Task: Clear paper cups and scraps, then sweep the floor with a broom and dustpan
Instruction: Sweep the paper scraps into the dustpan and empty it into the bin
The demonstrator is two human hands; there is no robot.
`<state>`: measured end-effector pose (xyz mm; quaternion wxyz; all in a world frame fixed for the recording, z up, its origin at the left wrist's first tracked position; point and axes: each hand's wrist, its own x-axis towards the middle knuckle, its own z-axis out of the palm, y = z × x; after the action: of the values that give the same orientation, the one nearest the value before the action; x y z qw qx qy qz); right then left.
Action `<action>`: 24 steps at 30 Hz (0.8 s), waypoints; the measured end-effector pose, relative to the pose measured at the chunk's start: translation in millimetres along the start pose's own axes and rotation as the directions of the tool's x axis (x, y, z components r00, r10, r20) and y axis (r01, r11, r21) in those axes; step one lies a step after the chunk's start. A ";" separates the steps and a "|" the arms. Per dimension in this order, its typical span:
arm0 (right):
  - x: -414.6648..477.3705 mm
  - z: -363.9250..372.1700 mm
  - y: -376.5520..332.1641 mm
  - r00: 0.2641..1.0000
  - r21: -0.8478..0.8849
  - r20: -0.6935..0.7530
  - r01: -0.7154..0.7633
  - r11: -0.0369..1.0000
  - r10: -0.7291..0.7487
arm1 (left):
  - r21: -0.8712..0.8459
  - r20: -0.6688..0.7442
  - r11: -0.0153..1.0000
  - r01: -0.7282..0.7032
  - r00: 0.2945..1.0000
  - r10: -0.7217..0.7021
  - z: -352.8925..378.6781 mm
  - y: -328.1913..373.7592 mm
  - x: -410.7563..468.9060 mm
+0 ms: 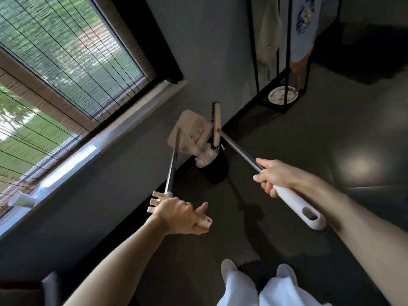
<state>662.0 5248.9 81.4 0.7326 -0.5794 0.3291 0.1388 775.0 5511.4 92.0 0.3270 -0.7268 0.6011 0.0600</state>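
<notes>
Watching the head cam here, the only view I've got. The left hand is wrapping its fingers round the white grip of the dustpan, with one digit poking out loose. The right hand is clamping all its fingers on the broom, right where the steel shaft meets the white handle.

Both heads are hanging just over the black bin by the wall. They're crossing each other, maybe touching, can't tell for sure.

What's worrying me:
- The bristles or the pan edge could be snagging the white bag liner, and pulling away would be tipping the bin over.
- That looser left grip is letting a long pan swing, I'm guessing.
- The broom's reach is putting the clothes rack at risk on a wide swing.
- A paper cup is sitting on the windowsill, so sweeping now would be skipping it.
</notes>
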 end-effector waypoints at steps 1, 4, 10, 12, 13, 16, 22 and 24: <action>0.8 1.1 5.9 1.000 0.015 0.009 -0.026 1.000 0.025 | -0.017 0.015 1.000 -0.014 1.000 0.015 3.6 4.3 1.7; 2.0 3.6 18.4 0.995 0.064 0.044 -0.092 0.994 0.089 | -0.041 0.038 0.998 -0.038 0.998 0.039 10.3 9.0 4.4; -1.2 -4.5 -4.9 0.996 0.078 0.045 -0.077 0.994 0.074 | 0.034 0.063 0.997 -0.063 0.996 0.061 -10.4 -32.1 -4.3; -6.2 -5.8 -18.2 0.999 0.052 0.035 -0.044 0.998 0.042 | 0.054 0.121 0.997 -0.058 0.991 0.051 -25.3 -52.3 -13.4; -9.2 -5.3 -25.7 0.999 0.038 0.026 -0.027 0.999 0.026 | 0.053 0.138 0.997 -0.049 0.990 0.042 -33.6 -62.5 -18.4; -16.6 -1.7 -49.9 1.000 -0.015 0.012 0.005 1.000 -0.005 | 0.057 0.136 0.998 -0.003 0.991 -0.005 -58.5 -87.6 -39.9; -34.3 9.3 -101.0 0.998 -0.126 0.052 0.032 0.992 -0.025 | -0.006 -0.343 1.000 -0.008 0.939 0.006 -106.8 -120.2 -109.3; -40.6 16.1 -115.5 0.997 -0.159 0.074 0.017 0.987 -0.005 | -0.057 -0.476 0.998 -0.016 0.879 -0.013 -102.1 -131.2 -127.7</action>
<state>704.5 5237.7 196.8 0.6963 -0.6325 0.2865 0.1819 829.0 5570.5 285.8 0.1475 -0.7280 0.6616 -0.1024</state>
